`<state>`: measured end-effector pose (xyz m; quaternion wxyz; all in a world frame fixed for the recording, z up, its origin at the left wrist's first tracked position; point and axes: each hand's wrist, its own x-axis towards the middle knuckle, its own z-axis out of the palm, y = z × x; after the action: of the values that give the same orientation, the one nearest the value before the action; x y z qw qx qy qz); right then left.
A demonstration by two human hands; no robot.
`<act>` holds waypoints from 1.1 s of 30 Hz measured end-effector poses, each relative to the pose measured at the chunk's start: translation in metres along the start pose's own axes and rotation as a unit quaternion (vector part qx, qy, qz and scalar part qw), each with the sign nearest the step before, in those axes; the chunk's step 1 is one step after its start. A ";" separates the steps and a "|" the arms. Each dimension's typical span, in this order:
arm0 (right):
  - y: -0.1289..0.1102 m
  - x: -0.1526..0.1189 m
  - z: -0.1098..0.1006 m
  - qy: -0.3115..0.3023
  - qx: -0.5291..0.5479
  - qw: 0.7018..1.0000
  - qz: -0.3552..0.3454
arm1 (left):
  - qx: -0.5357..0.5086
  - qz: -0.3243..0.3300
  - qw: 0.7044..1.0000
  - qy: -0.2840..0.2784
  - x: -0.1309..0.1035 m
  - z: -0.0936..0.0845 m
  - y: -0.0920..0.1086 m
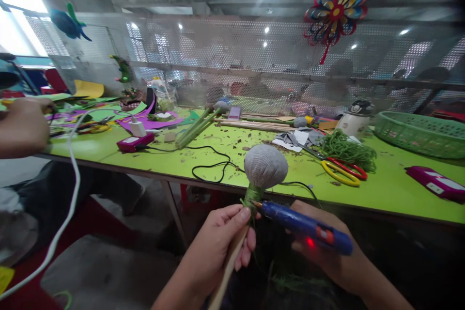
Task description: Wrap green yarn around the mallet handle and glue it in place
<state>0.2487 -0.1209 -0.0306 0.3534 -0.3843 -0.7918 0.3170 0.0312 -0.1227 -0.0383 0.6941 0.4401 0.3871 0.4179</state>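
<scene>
My left hand (229,232) grips a wooden stick (228,271) just under its top. A round head wrapped in grey ribbed cloth (266,164) crowns the stick, bound at the neck with green string (252,195). In my right hand (323,247) is a blue hot glue gun (305,225), a red light glowing on its side. The gun's nozzle touches or nearly touches the string binding, close to my left thumb. A loose string end sticks out by the thumb. My right fingers are partly hidden behind the gun.
On the green table (218,155) lie scissors (341,172) with red and yellow handles, a bundle of green string (348,150), grey cloth scraps and a purple power strip (436,183). A green basket (421,133) stands right. A white cable (74,179) hangs at left, near another person's hand (25,126).
</scene>
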 end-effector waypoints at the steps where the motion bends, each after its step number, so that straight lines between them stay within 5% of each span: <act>1: -0.002 0.002 0.001 -0.007 -0.003 1.000 0.002 | 0.013 0.001 1.000 0.004 0.000 0.001 0.001; 9: 0.012 -0.007 -0.003 0.000 -0.034 0.999 0.021 | 0.050 -0.002 0.997 0.051 0.001 0.002 0.002; 19: -0.004 0.009 -0.001 -0.013 -0.002 1.000 -0.029 | -0.008 0.007 1.000 0.012 0.000 0.000 0.000; 25: 0.010 0.000 -0.004 -0.011 -0.017 1.000 -0.004 | -0.045 -0.003 0.999 0.008 0.000 -0.004 0.001; 29: 0.018 -0.004 -0.017 0.037 -0.024 0.999 -0.006 | -0.067 0.001 0.997 0.025 -0.002 -0.015 0.007; 33: 0.027 0.032 -0.039 0.128 -0.095 0.986 0.051 | -0.040 0.042 0.995 0.086 -0.008 -0.032 0.019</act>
<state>0.2759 -0.0713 -0.0193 0.3969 -0.4933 -0.7462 0.2058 -0.0050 -0.1160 -0.0293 0.6568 0.3903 0.4099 0.4982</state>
